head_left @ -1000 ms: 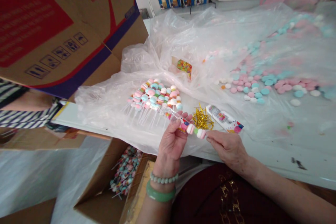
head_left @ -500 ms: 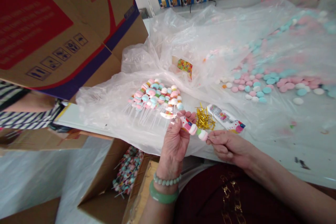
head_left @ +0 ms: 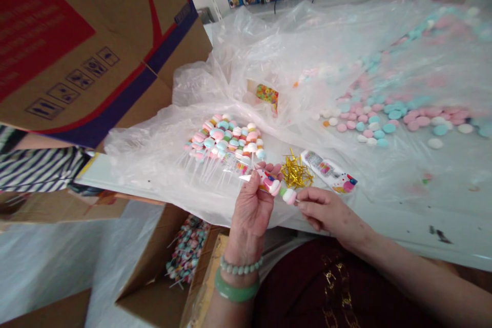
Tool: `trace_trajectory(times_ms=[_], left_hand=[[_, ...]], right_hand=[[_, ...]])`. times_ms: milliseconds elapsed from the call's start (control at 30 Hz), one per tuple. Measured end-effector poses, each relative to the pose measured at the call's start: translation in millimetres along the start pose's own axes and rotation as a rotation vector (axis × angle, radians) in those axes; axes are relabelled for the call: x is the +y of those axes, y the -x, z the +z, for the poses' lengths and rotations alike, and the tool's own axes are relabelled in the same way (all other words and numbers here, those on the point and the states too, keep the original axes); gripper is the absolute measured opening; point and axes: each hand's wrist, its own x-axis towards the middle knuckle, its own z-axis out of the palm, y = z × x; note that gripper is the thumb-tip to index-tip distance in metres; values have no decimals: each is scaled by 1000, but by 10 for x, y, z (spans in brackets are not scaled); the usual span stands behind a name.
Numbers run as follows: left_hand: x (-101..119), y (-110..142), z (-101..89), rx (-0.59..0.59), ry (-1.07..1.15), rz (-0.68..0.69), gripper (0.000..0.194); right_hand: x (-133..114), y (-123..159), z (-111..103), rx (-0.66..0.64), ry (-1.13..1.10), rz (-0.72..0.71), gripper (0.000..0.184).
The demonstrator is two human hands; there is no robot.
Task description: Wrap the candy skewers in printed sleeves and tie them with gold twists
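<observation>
My left hand [head_left: 253, 205] grips a printed clear candy bag [head_left: 266, 179], its fingers wrapped round it. Part of a marshmallow skewer [head_left: 284, 193] sits inside the bag, with pink, white and green pieces sticking out toward the right. The stick end of that skewer is pinched by my right hand [head_left: 325, 210]. Just beyond my hands lies a pile of gold twist ties [head_left: 295, 171]. Beside it rests a stack of printed bags [head_left: 328, 171]. To the left, many finished marshmallow skewers [head_left: 226, 136] lie together on plastic sheeting, sticks pointing toward me.
Loose pink, blue and white marshmallows [head_left: 374, 123] spread under and on a clear plastic sheet [head_left: 261, 51]. A large cardboard box [head_left: 126, 61] stands at the left. Below the table edge, an open carton [head_left: 154, 261] holds many skewers. A person's striped sleeve [head_left: 42, 169] shows behind the box.
Both hands have shifted slightly left with the skewer and bag, along with a small turn of the camera view. More of the bag's printed end now shows beyond my left fingers.
</observation>
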Motion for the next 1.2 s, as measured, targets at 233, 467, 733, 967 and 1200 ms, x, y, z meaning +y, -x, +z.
trace_trajectory(times_ms=[233,467,733,967,1200], left_hand=[[-20,33,41,-38,-35,90,14],[-19,42,12,-89,-77,154,27],[-19,65,-10,-88,-106,12,19],[125,29,-40,12,-128,-122,32],[-12,46,44,88,-154,53,21]], right_hand=[[-13,62,30,105,625,-295,21],[15,-14,37,-129,-144,107,15],[32,-100,-57,-368,-611,257,17],[-3,-35,16,-18,-162,71,16],[47,-35,26,190,530,-339,19]])
